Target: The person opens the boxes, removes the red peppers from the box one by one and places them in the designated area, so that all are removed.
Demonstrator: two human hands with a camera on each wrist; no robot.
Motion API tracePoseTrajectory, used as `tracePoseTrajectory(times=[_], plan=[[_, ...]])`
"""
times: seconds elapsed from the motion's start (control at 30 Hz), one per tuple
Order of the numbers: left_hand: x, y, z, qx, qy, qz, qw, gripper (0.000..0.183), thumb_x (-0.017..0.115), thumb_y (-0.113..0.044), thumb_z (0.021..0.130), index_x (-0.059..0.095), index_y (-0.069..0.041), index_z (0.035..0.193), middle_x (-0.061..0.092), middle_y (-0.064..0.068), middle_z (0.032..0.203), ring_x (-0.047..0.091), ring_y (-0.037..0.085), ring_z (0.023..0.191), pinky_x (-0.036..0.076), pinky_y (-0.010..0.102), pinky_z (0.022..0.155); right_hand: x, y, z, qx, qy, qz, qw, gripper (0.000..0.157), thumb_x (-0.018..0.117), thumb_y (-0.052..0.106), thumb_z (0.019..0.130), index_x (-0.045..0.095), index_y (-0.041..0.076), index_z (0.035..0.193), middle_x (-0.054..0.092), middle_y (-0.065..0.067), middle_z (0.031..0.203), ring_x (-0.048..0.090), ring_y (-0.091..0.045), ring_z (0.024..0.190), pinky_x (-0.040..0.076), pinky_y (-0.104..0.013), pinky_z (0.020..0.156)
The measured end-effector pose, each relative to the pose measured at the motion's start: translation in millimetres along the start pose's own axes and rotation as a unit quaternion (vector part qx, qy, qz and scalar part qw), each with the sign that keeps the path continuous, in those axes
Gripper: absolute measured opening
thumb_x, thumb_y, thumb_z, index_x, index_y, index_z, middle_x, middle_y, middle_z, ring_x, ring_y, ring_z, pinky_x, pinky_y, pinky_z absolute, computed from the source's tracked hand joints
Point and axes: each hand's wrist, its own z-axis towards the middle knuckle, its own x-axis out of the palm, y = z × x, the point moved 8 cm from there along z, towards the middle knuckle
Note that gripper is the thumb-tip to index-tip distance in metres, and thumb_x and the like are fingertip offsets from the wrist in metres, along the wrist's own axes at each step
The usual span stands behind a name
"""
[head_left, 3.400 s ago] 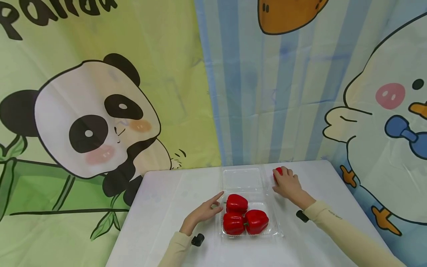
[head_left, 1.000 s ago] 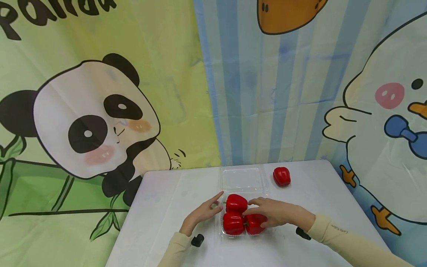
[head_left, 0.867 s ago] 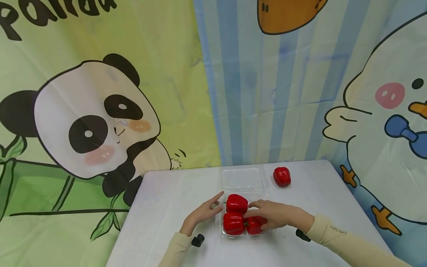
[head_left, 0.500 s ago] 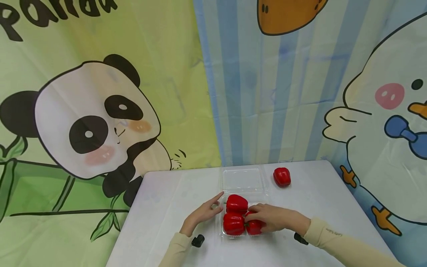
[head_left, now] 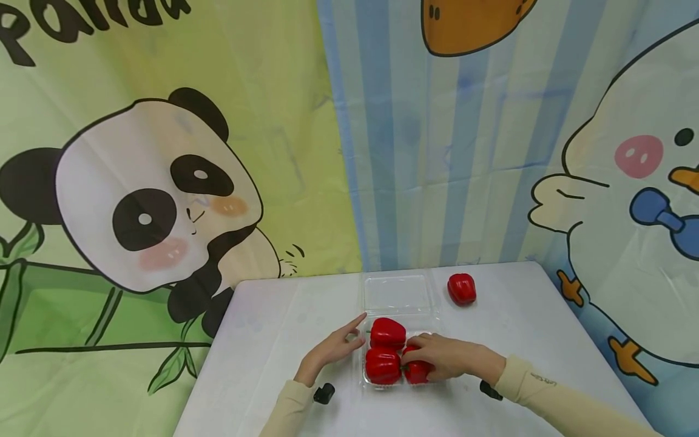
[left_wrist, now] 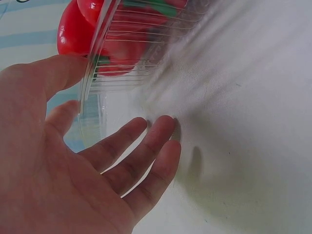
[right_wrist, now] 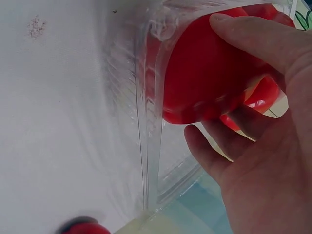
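A clear plastic box (head_left: 401, 326) lies with its lid (head_left: 397, 294) folded back. Three red bell peppers sit in its tray: a back-left pepper (head_left: 388, 333), a front-left pepper (head_left: 383, 366) and a front-right pepper (head_left: 417, 371). My right hand (head_left: 450, 357) grips the front-right one; in the right wrist view its thumb lies across that pepper (right_wrist: 209, 68), fingers along the other side. At the box's left rim my left hand (head_left: 329, 350) touches the wall (left_wrist: 97, 53) with thumb and index finger, its other fingers extended and apart. Another red bell pepper (head_left: 461, 289) lies alone beyond my right hand.
The white table (head_left: 295, 303) carries the box near its middle. Behind it hangs a cloth backdrop (head_left: 426, 152) with a panda and a duck. A black wrist camera (head_left: 324, 394) sits below my left hand, and another camera (head_left: 490, 390) below my right.
My right hand has let go of the lone pepper at the far right and come to the front-right pepper in the box, its fingers settling round it. The left hand has stayed put.
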Motion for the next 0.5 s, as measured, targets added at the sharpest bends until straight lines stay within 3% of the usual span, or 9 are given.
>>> tracePoseTrajectory(times=[0.5], plan=[[0.0,-0.3,-1.1,-0.002,0.000,-0.001,1.0000,0.066,0.058,-0.042,0.099,0.029,-0.037,0.158,0.056,0.016,0.140,0.062,0.029,0.111,0.050,0.060,0.099,-8.3,3.2,-3.8,0.012,0.004,0.010,1.000,0.064,0.088,0.021,0.075,0.061,0.042,0.129,0.057,0.008,0.134,0.051,-0.017,0.124,0.058,-0.036,0.091]])
